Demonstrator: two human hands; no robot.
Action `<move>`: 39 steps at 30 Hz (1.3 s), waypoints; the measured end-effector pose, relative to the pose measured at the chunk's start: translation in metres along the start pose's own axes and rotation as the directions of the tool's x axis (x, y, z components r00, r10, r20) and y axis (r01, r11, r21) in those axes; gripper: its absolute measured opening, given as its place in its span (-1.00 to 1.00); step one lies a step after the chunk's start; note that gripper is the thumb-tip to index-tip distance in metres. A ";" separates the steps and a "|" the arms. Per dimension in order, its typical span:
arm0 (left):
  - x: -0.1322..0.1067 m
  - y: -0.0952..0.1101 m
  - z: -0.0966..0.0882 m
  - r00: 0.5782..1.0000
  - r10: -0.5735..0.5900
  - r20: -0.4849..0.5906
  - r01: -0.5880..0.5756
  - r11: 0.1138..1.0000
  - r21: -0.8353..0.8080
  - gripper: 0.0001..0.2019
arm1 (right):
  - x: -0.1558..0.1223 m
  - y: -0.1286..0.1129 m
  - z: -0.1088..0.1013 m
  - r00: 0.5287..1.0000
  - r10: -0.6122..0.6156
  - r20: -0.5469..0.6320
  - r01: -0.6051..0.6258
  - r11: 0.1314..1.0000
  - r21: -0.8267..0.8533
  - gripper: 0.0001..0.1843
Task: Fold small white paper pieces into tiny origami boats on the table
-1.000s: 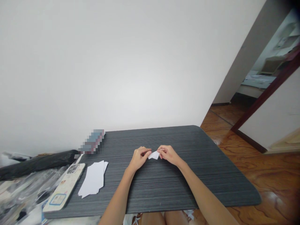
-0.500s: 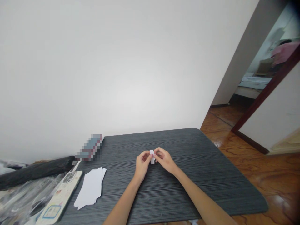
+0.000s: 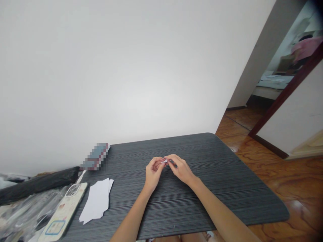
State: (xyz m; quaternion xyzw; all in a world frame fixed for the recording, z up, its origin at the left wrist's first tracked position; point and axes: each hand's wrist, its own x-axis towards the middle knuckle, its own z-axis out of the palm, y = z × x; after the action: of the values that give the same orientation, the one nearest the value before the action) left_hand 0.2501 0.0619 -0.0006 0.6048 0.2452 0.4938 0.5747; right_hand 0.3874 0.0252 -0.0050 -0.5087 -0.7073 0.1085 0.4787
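A small folded piece of white paper is held above the middle of the dark table, seen nearly edge-on. My left hand pinches it from the left between thumb and fingers. From the right, my right hand grips it with the fingertips, close against the left. The fingers partly cover the paper, so its folds cannot be made out. To the left of my hands lies a loose stack of white paper sheets.
Left of the stack, a phone in a decorated case lies near clear plastic wrapping and a black roll. A blurred book-like object is at the back left. A person in pink is beyond the doorway.
My hands have turned the paper from upright, with its face showing, to nearly flat and edge-on. The right hand has shifted slightly; the view has tilted a little.
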 end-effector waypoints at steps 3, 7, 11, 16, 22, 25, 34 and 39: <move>0.000 0.002 0.000 1.000 0.001 -0.013 -0.001 1.000 -0.021 -0.87 | 0.000 0.001 -0.001 0.999 -0.041 -0.001 0.041 0.998 0.040 -0.73; 0.000 0.002 -0.002 1.000 -0.026 -0.010 0.026 1.000 -0.017 -0.85 | 0.001 0.000 -0.004 0.997 -0.081 0.011 0.080 0.996 0.050 -0.74; 0.002 -0.002 -0.005 0.997 -0.067 -0.031 0.066 0.998 -0.019 -0.85 | 0.002 0.000 -0.004 0.996 -0.089 0.026 0.088 0.995 0.046 -0.76; 0.002 -0.007 -0.006 0.994 -0.083 -0.076 0.085 0.996 0.031 -0.85 | 0.002 -0.001 -0.001 0.996 -0.086 0.006 0.085 0.994 0.074 -0.83; -0.002 -0.006 -0.001 0.995 -0.031 -0.092 0.037 0.997 0.065 -0.87 | 0.003 -0.004 0.001 0.998 -0.030 -0.055 0.037 0.991 0.126 -0.88; -0.003 -0.003 0.001 0.996 0.027 -0.090 -0.021 0.997 0.071 -0.89 | 0.004 -0.005 0.002 0.997 0.009 -0.083 0.006 0.986 0.168 -0.90; -0.003 -0.001 0.001 0.992 0.112 -0.056 -0.107 0.989 0.099 -0.90 | 0.007 -0.006 0.004 0.991 0.062 -0.116 -0.031 0.969 0.247 -0.93; -0.002 -0.002 0.003 0.992 0.080 -0.101 -0.075 0.996 0.054 -0.89 | 0.007 -0.008 0.005 0.991 0.037 -0.127 -0.007 0.972 0.233 -0.95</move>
State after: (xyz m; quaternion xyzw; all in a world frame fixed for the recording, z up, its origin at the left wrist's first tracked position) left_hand 0.2522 0.0593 -0.0024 0.6018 0.2630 0.5399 0.5264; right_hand 0.3787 0.0290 0.0012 -0.4630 -0.6512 0.1625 0.5789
